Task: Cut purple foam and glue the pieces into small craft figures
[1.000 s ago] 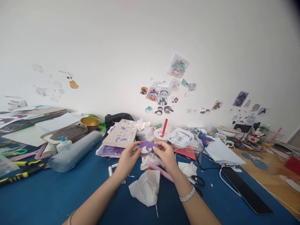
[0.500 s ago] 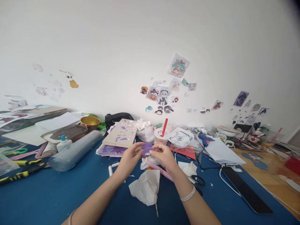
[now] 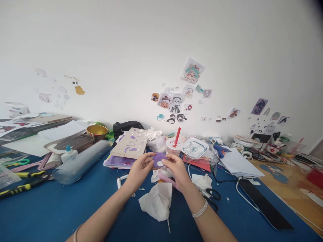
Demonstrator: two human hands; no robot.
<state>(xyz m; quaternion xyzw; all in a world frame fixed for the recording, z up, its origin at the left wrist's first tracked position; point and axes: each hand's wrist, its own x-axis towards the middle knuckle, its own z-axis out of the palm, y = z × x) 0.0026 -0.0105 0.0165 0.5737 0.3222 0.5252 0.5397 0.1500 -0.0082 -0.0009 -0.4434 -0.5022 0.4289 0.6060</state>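
Between both hands, above the middle of the table, is a small round purple piece [image 3: 158,158] with a white patch low on it. My left hand [image 3: 142,168] pinches its left edge between thumb and fingers. On the opposite edge my right hand [image 3: 176,166] has its thumb and fingers closed. Fingers cover both sides of the piece. Just below the hands lies a pink stick-like thing [image 3: 168,180], partly behind my right hand. Nearer to me is a crumpled white tissue [image 3: 157,201], and black-handled scissors [image 3: 213,194] lie right of my right wrist.
Behind the hands stand a lidded cup [image 3: 174,146] with a red straw and a patterned square dish [image 3: 194,148]. Left are a stained board [image 3: 130,144], a clear plastic roll [image 3: 80,164], a glue bottle [image 3: 68,154] and pliers [image 3: 30,183]. A dark flat slab [image 3: 264,205] lies right.
The purple piece has turned slightly in the fingers, and its white patch shows more. My right hand and wrist have shifted slightly left. My left hand stays nearly in place.
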